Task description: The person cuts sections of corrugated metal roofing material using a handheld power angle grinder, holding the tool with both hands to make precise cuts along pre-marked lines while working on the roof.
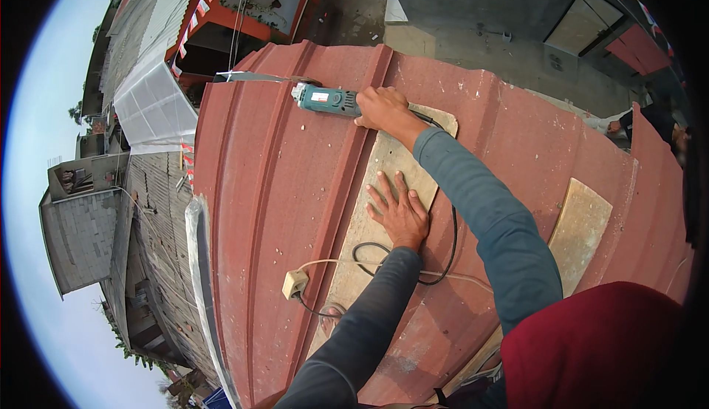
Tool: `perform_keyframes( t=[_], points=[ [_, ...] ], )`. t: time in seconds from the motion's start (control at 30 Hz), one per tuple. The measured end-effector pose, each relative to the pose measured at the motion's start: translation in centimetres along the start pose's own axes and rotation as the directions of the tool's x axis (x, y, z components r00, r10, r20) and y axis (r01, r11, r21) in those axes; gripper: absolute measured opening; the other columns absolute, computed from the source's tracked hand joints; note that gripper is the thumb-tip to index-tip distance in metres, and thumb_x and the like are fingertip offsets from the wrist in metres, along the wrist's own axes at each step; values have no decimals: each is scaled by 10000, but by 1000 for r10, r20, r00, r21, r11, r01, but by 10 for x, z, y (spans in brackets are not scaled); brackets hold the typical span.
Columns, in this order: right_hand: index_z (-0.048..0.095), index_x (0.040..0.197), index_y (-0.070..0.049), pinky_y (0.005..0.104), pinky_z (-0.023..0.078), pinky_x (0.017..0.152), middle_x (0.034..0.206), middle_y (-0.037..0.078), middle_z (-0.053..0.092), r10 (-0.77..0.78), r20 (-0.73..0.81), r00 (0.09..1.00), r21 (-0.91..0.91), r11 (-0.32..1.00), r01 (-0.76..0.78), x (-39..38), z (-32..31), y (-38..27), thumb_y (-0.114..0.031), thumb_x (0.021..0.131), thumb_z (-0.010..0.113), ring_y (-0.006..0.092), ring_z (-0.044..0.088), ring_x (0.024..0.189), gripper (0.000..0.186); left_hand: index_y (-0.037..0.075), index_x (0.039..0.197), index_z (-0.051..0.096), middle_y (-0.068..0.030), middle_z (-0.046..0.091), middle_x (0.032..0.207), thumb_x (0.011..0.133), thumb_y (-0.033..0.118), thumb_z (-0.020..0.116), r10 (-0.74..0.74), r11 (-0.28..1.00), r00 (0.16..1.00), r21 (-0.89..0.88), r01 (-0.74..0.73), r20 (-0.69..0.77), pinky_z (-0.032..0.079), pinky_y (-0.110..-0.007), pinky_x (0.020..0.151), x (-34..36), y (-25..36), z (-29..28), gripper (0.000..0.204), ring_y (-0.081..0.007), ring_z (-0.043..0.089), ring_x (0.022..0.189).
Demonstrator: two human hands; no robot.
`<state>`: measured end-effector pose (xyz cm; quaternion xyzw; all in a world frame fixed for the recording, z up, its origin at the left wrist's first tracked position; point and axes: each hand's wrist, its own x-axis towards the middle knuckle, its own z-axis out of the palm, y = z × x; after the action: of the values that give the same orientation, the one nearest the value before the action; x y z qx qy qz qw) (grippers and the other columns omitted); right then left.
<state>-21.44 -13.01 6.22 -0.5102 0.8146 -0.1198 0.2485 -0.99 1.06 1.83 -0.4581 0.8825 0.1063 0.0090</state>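
Note:
My right hand (385,112) is wrapped round the rear of a teal angle grinder (325,101). The grinder's disc (306,82) sits at its far-left end, beside a thin bright metal strip (251,77) jutting over the roof's far edge. Whether the disc touches metal, I cannot tell. Fingers spread, my left hand (402,213) lies flat on a long pale wooden board (384,159) resting on the red ribbed metal roof (247,187). The grinder's black cord (452,235) runs past my left hand and loops beside my wrist.
A cream socket block (295,283) with a plug and a pale cable lies left of the board. Another board (582,224) lies to the right. Beyond the roof's far edge is a drop to a grey yard (458,47). Another person's hand (614,125) shows at far right.

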Motion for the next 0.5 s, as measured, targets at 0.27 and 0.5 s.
perform_keyframes(
  t=[0.27,0.5],
  points=[
    [714,1174,-111,426,539,967,1217,112,712,1,19,1000,0,1000,-1,-6,-2,1,-376,843,786,298,690,1144,430,144,1554,399,-181,193,1680,1052,345,332,-7,1000,1000,-11,7,13,95,-680,1164,-5,1,1,545,-493,113,1526],
    [711,1151,-52,458,550,936,1174,157,720,-26,-27,999,1,1000,26,-9,-8,8,-422,835,774,349,695,1108,490,152,1558,393,-177,182,1684,1053,347,323,0,1000,1000,-17,0,16,94,-680,1164,-5,5,0,546,-495,109,1526]
  ],
)
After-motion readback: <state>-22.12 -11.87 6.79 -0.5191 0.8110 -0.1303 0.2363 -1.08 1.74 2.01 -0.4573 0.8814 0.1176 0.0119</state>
